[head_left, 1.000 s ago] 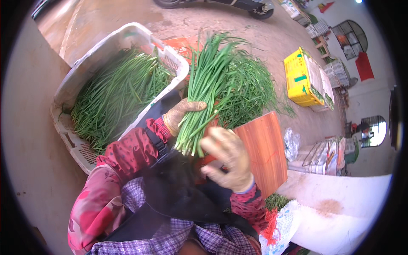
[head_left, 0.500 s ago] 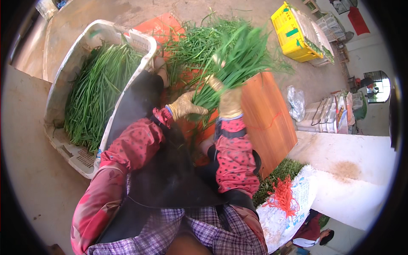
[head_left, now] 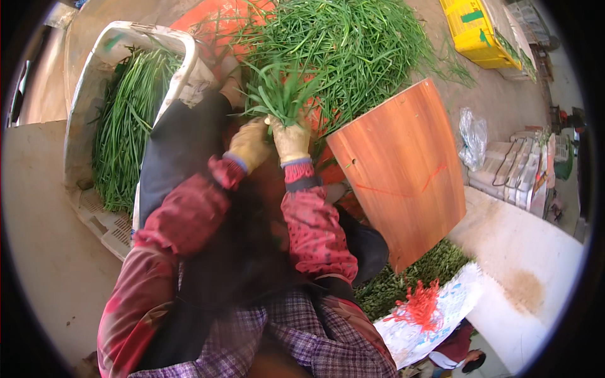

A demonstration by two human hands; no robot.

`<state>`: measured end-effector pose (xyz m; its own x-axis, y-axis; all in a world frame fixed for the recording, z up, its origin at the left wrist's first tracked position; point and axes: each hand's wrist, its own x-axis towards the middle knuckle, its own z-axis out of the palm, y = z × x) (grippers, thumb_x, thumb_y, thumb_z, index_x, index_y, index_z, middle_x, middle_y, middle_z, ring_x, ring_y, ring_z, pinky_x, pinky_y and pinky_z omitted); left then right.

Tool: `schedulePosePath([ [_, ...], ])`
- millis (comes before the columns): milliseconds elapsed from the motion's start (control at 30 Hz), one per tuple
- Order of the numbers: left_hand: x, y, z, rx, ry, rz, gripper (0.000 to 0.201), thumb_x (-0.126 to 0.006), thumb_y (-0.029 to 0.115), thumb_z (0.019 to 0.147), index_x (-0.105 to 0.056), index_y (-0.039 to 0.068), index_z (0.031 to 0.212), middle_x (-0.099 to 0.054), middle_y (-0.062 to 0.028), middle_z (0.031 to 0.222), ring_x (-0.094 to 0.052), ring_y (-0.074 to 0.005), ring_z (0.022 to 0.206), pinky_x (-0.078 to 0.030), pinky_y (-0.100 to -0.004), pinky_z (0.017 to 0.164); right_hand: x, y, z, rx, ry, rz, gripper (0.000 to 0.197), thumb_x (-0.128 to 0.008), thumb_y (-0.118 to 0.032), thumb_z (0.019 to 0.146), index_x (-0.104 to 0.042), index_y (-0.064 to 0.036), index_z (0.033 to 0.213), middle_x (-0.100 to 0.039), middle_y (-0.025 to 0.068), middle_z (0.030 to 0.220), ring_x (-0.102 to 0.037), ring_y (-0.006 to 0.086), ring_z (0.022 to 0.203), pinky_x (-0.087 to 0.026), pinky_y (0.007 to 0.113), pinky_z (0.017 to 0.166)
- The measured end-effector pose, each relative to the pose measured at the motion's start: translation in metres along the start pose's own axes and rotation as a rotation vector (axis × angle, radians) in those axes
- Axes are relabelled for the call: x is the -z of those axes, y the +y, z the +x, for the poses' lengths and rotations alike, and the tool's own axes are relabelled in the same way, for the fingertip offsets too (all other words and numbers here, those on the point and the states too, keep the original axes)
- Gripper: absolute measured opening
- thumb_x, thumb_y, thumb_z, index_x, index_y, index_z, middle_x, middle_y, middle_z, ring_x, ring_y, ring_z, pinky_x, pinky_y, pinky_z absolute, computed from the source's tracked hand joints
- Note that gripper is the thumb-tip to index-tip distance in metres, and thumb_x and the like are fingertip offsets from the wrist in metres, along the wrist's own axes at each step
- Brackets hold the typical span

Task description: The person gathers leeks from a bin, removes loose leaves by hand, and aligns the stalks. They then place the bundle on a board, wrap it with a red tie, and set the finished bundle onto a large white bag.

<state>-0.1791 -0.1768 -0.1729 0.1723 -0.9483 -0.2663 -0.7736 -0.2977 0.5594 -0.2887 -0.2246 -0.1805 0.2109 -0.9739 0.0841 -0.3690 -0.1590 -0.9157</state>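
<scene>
Both my hands wear pale yellow gloves. Closed fingers of my right hand [head_left: 291, 140] grip a bunch of green chives [head_left: 282, 94], whose leaves fan out beyond the glove. My left hand [head_left: 250, 142] is close beside it, near the bunch's left side; motion smears its fingers, so their grip is unclear. A large loose heap of chives [head_left: 353, 47] lies on an orange sheet [head_left: 205, 24] beyond my hands. At my left, a white plastic basket [head_left: 74, 123] holds more chives [head_left: 129, 126], laid lengthwise.
A wood-patterned board [head_left: 403, 170] stands at my right. Behind it are green leaves [head_left: 409, 271] and a white sack [head_left: 435, 324] with red strings [head_left: 421, 303]. A yellow crate [head_left: 469, 28], a clear plastic bag [head_left: 472, 138] and stacked bundles [head_left: 513, 167] sit farther right. Another person [head_left: 463, 353] is at lower right.
My right hand has moved left and nearer to me with a smaller-looking bunch, away from the heap. The left hand has come up beside it. The view has shifted too.
</scene>
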Motion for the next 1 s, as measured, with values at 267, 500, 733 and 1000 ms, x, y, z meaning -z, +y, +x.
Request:
schedulePosePath([
  [267, 0.023, -0.019, -0.079, 0.803, -0.751, -1.654, 0.079, -0.053, 0.066, 0.082, -0.054, -0.003, 0.12, -0.059, -0.0218, 0.116, -0.06, -0.0363, 0.1, -0.047, -0.0513, 0.085, -0.014, -0.024, -0.024, -0.117, -0.136, 0.377, 0.019, -0.064, -0.017, 0.084, -0.066, -0.0029, 0.096, -0.069, 0.0111, 0.09, -0.064, 0.0255, 0.081, -0.049, 0.034, 0.073],
  [500, 0.022, -0.009, -0.09, 0.605, -0.68, -2.224, 0.038, -0.048, 0.035, 0.094, -0.057, 0.0, 0.108, -0.06, -0.0094, 0.102, -0.055, -0.0216, 0.091, -0.045, -0.0358, 0.086, 0.014, -0.101, -0.106, 0.37, -0.235, -0.029, 0.031, -0.052, -0.01, 0.083, -0.061, -0.0085, 0.113, -0.062, 0.0098, 0.107, -0.056, 0.025, 0.105, -0.039, 0.04, 0.093],
  [733, 0.105, 0.016, -0.12, 0.349, -0.607, -1.521, 0.01, -0.055, 0.009, 0.085, -0.059, -0.001, 0.084, -0.058, -0.0089, 0.067, -0.048, -0.014, 0.047, -0.045, -0.0309, 0.049, 0.079, -0.123, -0.169, -0.396, -0.226, 0.643, 0.059, -0.062, -0.025, 0.087, -0.04, -0.0057, 0.138, -0.05, 0.0139, 0.134, -0.055, 0.0237, 0.11, -0.044, 0.035, 0.095],
  [1000, 0.215, -0.076, -0.204, 0.398, -0.837, -1.298, 0.027, -0.06, 0.015, 0.087, -0.053, 0.001, 0.109, -0.058, -0.0097, 0.067, -0.045, -0.011, 0.04, -0.036, -0.0212, 0.035, 0.016, -0.083, -0.065, -0.505, -0.073, 1.371, 0.069, -0.042, -0.062, 0.09, -0.046, -0.0102, 0.135, -0.061, 0.0089, 0.118, -0.062, 0.0233, 0.094, -0.053, 0.038, 0.082],
])
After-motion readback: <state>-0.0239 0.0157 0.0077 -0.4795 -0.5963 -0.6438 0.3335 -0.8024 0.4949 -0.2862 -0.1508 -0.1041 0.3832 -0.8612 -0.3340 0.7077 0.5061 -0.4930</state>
